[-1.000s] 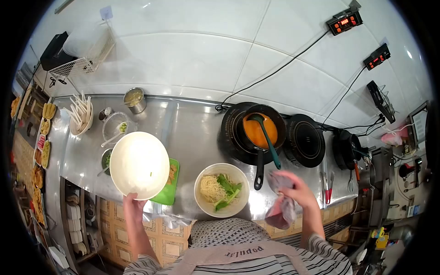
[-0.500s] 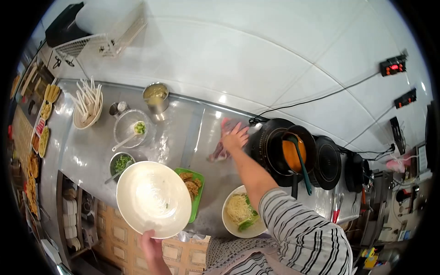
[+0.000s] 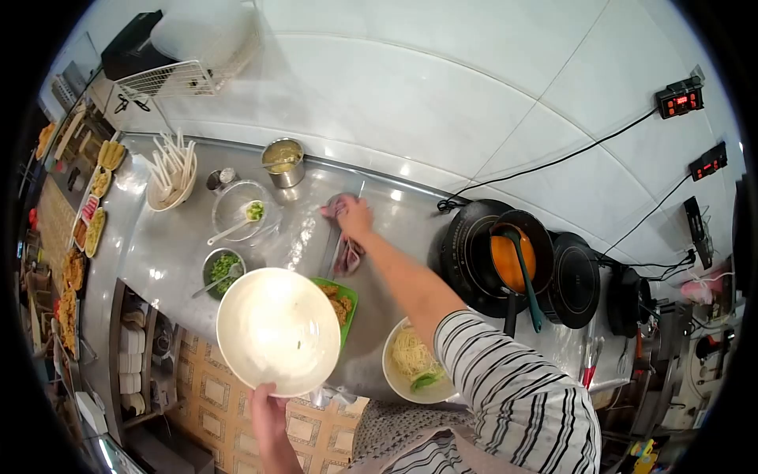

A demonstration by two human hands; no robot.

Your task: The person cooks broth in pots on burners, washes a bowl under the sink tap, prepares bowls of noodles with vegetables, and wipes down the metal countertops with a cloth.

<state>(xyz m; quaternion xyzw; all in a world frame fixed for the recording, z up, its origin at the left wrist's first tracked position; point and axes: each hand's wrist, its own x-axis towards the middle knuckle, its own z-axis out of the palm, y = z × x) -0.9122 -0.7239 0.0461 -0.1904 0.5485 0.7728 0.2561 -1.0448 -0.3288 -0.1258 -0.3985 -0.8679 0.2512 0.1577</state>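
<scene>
My left hand (image 3: 268, 400) grips the near rim of a large cream bowl (image 3: 278, 332), tilted, with a small dark speck inside. On the steel counter my right hand (image 3: 353, 216) presses on a crumpled purplish cloth (image 3: 347, 254). A green tray (image 3: 347, 314) with fried brown food is partly hidden behind the cream bowl. Near the counter's front edge, a white bowl (image 3: 392, 370) of noodles and green leaves is partly covered by my right arm.
Black pot (image 3: 545, 237) of orange liquid with a teal ladle sits on a burner, right. A chopped-greens bowl (image 3: 224, 272), plastic bowl (image 3: 246, 207), metal pot (image 3: 284, 162) and utensil basket (image 3: 171, 178) stand left. Food trays (image 3: 95, 231) line the far left.
My right hand has moved from the front right with the cloth to the counter's back, then leftward across it. The cream bowl stays in my left hand; the view has shifted.
</scene>
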